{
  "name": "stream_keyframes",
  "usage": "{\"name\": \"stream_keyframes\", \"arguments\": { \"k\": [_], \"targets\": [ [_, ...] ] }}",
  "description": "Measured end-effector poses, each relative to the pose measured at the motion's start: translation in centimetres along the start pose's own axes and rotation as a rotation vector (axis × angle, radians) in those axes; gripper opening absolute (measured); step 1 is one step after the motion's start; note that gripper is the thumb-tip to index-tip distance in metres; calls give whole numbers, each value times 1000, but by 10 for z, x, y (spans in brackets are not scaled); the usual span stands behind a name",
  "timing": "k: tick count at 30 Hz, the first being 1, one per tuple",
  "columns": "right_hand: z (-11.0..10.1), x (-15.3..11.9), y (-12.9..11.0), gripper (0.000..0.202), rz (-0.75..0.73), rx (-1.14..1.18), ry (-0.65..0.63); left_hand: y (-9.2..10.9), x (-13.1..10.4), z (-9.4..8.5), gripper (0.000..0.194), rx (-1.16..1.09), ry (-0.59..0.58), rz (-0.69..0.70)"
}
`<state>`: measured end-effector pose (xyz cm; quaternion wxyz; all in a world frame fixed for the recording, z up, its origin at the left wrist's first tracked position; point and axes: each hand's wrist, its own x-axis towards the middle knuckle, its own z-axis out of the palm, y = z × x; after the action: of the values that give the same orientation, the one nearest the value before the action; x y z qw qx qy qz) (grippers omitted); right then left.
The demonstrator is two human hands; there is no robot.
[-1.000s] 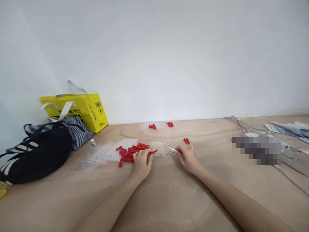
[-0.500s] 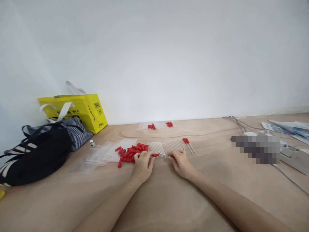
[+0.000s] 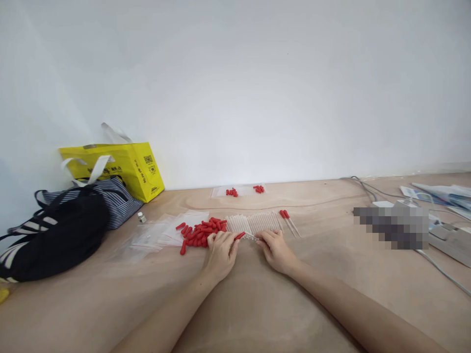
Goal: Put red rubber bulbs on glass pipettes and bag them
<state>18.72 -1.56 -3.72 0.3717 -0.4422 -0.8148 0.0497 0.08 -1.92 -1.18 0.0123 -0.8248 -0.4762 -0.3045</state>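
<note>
Between thumb and fingers, my left hand (image 3: 222,251) pinches a red rubber dropper bulb (image 3: 240,236) that points toward my right hand. My right hand (image 3: 276,251) is closed on a thin pale dropper tube (image 3: 251,237), its free end at or close to the bulb; whether they touch is too small to tell. Just beyond both hands lies a row of pale dropper tubes (image 3: 253,223). A heap of red bulbs (image 3: 202,232) sits beside my left hand. Two droppers with red bulbs on their tubes (image 3: 287,215) lie to the right of the row.
Clear plastic bags (image 3: 150,235) lie left of the heap, near a small vial (image 3: 141,217). Bagged red bulbs (image 3: 231,192) rest by the wall. A black bag (image 3: 62,240) and a yellow bag (image 3: 147,171) stand left. A power strip (image 3: 449,240), cables and papers (image 3: 449,193) occupy the right.
My left hand has shifted slightly right, bringing the red bulb closer to my right hand and tilting its tip upward. My right hand stays nearly in place.
</note>
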Motion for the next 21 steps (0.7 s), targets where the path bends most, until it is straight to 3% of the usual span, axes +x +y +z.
{"name": "stream_keyframes", "arguments": {
  "k": [5, 21],
  "targets": [
    [1, 0, -2, 18, -33, 26, 0, 4, 1, 1, 23, -11, 10, -72],
    [-4, -3, -8, 20, -132, 16, 4, -8, 1, 6, 18, -174, 94, 18]
  ]
}}
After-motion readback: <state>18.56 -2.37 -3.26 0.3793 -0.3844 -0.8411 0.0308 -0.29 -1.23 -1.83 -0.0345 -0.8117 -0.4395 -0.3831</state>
